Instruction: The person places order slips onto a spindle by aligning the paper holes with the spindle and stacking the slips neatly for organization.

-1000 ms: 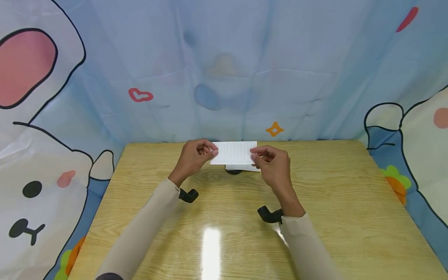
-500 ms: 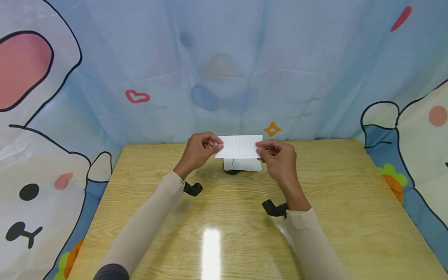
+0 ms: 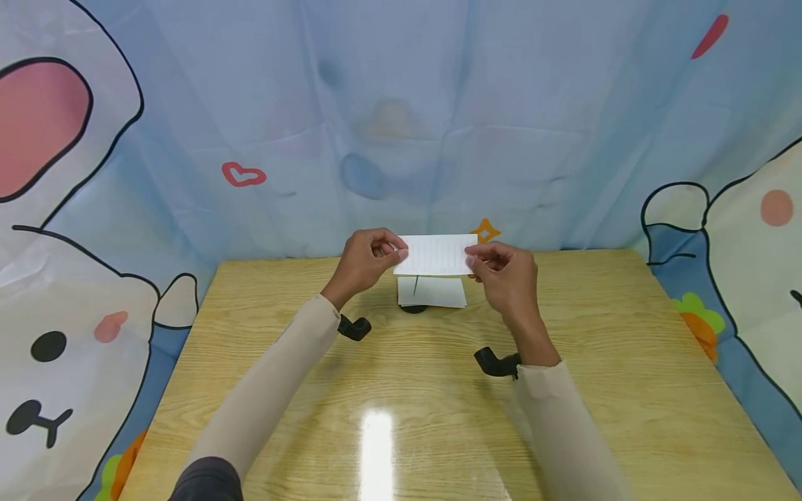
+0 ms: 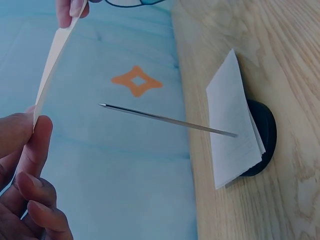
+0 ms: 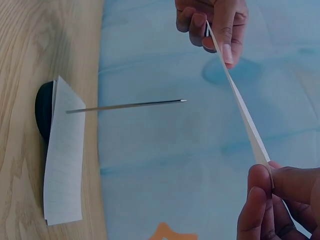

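My left hand (image 3: 366,261) and right hand (image 3: 506,273) pinch the two short ends of a lined white paper slip (image 3: 435,255), holding it stretched between them. Below it stands a receipt spike, whose thin metal rod (image 4: 160,118) points upward from a round black base (image 4: 265,135). Several white paper slips (image 5: 65,160) are pierced by the rod and lie at its bottom. In both wrist views the held slip is apart from the pointed tip, higher than it. Thumb and fingers meet on the slip in the left wrist view.
A wood-grain table (image 3: 301,417) carries the spike near its far edge. Right behind that edge hangs a blue cartoon curtain (image 3: 401,139), which also runs along both sides. Black wrist-camera mounts (image 3: 498,362) stick out from the wrists.
Both hands have raised the paper slip and shifted it slightly to the right. The rod and the pierced slips, mostly covered before, now show beneath it.
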{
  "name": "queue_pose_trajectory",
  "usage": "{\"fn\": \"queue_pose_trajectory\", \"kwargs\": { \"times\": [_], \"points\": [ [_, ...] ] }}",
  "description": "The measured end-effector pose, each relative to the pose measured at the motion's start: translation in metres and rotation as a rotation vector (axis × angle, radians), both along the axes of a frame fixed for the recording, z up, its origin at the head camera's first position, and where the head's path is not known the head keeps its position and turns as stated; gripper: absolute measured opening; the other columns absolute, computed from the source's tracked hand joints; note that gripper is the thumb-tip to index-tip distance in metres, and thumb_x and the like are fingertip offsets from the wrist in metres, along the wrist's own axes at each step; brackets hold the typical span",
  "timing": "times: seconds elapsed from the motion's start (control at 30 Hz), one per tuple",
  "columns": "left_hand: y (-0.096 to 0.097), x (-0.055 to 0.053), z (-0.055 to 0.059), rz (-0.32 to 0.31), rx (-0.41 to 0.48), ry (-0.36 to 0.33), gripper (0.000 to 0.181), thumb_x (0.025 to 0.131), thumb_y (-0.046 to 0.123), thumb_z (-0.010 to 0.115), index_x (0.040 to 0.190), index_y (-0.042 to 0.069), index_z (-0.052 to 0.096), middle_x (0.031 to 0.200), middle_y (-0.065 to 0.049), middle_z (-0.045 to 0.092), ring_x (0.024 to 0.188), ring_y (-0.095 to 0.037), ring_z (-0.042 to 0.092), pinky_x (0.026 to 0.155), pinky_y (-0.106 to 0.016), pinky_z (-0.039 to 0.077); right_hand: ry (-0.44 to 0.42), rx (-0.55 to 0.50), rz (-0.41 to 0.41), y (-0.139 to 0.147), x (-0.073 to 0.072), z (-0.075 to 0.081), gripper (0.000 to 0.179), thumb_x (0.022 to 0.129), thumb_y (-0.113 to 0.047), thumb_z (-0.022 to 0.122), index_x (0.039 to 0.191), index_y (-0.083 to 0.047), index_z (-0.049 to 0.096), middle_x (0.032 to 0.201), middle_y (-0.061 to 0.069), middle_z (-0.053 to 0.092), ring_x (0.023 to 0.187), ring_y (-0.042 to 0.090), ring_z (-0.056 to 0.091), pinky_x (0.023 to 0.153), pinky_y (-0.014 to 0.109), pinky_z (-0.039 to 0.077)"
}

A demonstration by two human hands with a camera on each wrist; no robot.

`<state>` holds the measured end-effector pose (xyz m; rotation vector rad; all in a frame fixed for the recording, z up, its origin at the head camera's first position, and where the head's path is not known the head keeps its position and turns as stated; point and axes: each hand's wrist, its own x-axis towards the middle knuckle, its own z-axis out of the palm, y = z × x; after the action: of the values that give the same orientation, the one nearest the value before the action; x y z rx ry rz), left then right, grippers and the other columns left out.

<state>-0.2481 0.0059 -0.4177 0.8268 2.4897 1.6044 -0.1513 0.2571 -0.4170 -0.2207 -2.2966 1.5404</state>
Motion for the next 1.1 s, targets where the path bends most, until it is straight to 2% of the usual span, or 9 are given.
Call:
{"fn": "queue_pose_trajectory", "kwargs": {
  "times": [0.23, 0.53, 0.73, 0.97, 1.1],
  "points": [
    [0.008, -0.003, 0.002, 0.013, -0.024, -0.017, 0.008, 0.1, 0.022, 0.077, 0.103, 0.015, 0.079, 0.087, -0.005, 0.074, 0.071, -0.023, 0.058, 0.069, -0.035, 0.047, 0.004, 0.003, -0.003, 0.005, -0.005, 0.0, 0.012, 0.1, -0.011, 0.076, 0.108, -0.006, 0.082, 0.093, 0.013, 0.071, 0.068, 0.009, 0.07, 0.07, 0.025, 0.062],
    [0.014, -0.009, -0.002, 0.016, -0.035, -0.01, 0.009, 0.101, 0.021, 0.077, 0.104, 0.013, 0.079, 0.087, -0.006, 0.073, 0.07, -0.022, 0.058, 0.068, -0.034, 0.047, -0.043, 0.007, -0.018, 0.008, -0.013, -0.003, 0.012, 0.1, -0.009, 0.074, 0.11, -0.005, 0.081, 0.095, 0.01, 0.07, 0.071, 0.011, 0.069, 0.069, 0.022, 0.06],
    [0.016, -0.013, -0.006, 0.018, -0.049, -0.004, 0.008, 0.101, 0.019, 0.076, 0.105, 0.012, 0.079, 0.088, -0.008, 0.074, 0.072, -0.022, 0.06, 0.069, -0.035, 0.048, -0.041, 0.008, -0.005, 0.011, -0.018, -0.008, 0.013, 0.101, -0.009, 0.074, 0.11, -0.004, 0.081, 0.099, 0.016, 0.071, 0.077, 0.02, 0.072, 0.072, 0.024, 0.062],
    [0.02, -0.016, -0.01, 0.028, -0.072, -0.004, 0.009, 0.101, 0.02, 0.076, 0.105, 0.012, 0.079, 0.089, -0.008, 0.074, 0.074, -0.022, 0.062, 0.07, -0.035, 0.049, -0.058, 0.023, 0.0, 0.013, -0.023, -0.014, 0.015, 0.102, -0.01, 0.073, 0.112, -0.002, 0.08, 0.101, 0.019, 0.07, 0.072, 0.007, 0.068, 0.07, 0.02, 0.059],
    [0.02, -0.017, -0.011, 0.035, -0.08, -0.005, 0.01, 0.101, 0.021, 0.076, 0.105, 0.013, 0.079, 0.089, -0.007, 0.073, 0.075, -0.022, 0.062, 0.071, -0.035, 0.05, -0.075, 0.027, -0.009, 0.014, -0.025, -0.017, 0.016, 0.102, -0.01, 0.073, 0.113, -0.001, 0.08, 0.099, 0.016, 0.07, 0.071, 0.008, 0.068, 0.069, 0.021, 0.059]
  ]
}}
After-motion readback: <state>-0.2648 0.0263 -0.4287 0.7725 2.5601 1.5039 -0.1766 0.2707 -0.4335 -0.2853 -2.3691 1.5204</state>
